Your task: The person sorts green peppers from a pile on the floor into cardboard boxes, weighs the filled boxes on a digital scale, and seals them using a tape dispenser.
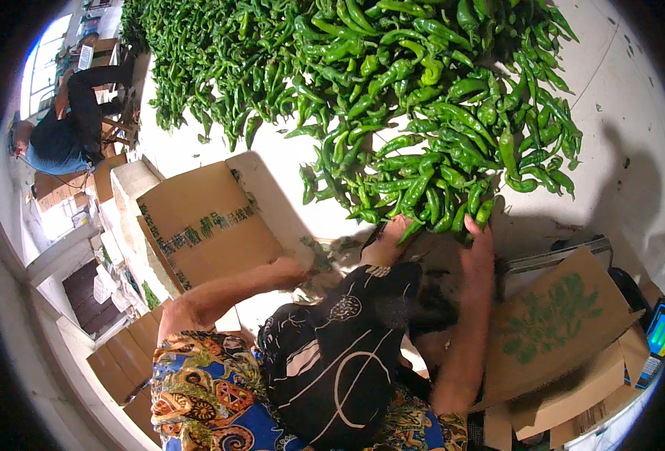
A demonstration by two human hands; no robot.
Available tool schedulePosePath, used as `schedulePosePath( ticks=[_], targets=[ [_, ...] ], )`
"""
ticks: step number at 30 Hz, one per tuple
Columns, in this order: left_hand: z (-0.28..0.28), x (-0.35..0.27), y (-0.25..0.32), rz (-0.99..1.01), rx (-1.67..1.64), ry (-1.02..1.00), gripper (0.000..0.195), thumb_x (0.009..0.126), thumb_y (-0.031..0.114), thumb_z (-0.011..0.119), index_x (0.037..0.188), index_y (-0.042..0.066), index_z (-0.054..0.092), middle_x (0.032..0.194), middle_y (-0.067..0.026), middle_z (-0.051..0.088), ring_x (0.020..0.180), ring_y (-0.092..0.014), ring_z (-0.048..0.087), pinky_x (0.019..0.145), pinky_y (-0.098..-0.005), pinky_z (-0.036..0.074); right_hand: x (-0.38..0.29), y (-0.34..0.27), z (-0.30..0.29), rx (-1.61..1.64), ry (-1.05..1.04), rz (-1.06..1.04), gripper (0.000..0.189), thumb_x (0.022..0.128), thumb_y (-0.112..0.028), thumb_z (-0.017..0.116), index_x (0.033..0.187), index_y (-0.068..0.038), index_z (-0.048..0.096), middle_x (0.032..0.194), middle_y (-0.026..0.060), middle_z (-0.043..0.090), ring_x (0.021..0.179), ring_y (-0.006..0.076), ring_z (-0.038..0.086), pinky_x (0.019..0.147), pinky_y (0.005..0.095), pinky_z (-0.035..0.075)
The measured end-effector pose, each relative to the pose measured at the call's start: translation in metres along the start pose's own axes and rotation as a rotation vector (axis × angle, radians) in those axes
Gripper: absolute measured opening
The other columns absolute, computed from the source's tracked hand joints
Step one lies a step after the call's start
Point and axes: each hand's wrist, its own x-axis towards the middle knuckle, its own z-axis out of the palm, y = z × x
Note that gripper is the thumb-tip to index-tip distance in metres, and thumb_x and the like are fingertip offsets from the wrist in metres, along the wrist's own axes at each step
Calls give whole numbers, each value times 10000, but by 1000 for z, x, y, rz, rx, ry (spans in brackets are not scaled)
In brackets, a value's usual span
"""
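A large heap of long green chili peppers (366, 73) covers much of the pale surface (597, 163) before me. My left hand (391, 239) is at the heap's near edge, its fingers partly under a cluster of peppers. On the other side of that cluster is my right hand (476, 242), with its fingers against a green pepper (483, 214) at the end. Between both hands lie several peppers (436, 206), gathered side by side. Part of my left arm is hidden behind black cloth (343, 344) with pale line patterns.
A cardboard box (214, 225) bearing green writing stands at left. Nearer on the right is a cardboard box (558, 321) with a green leaf-like print. Behind it is a blue-edged object (660, 335). Another person (64, 132) sits at far left.
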Motion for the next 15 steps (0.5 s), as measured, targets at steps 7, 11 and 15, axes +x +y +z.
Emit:
schedulePosePath(
  ticks=[7, 11, 15],
  targets=[
    [-118, 52, -43, -374, -428, 1346, 667, 792, 154, 795, 1365, 42, 472, 1082, -206, 599, 892, -406, 610, 765, -490, 516, 21, 40, -50, -623, -119, -241, 563, 837, 14, 698, 1377, -96, 585, 1398, 136, 550, 1283, 261, 535, 1072, 368, 430],
    [-162, 108, -57, -630, -552, 1278, 742, 762, 252, 816, 1377, 5, 483, 1147, -235, 574, 1038, -399, 558, 881, -473, 491, 7, 21, -19, -996, -100, -381, 514, 795, 70, 730, 1284, -69, 654, 1380, 129, 588, 1274, 252, 561, 1081, 357, 430],
    [-183, 117, -23, -476, -432, 1266, 594, 666, 143, 806, 1201, 37, 572, 1043, -175, 567, 1006, -378, 561, 848, -463, 490, 4, 19, -21, -808, -127, -511, 662, 733, 124, 686, 1305, -209, 674, 1434, 125, 545, 1329, 254, 523, 1094, 353, 410]
  ],
)
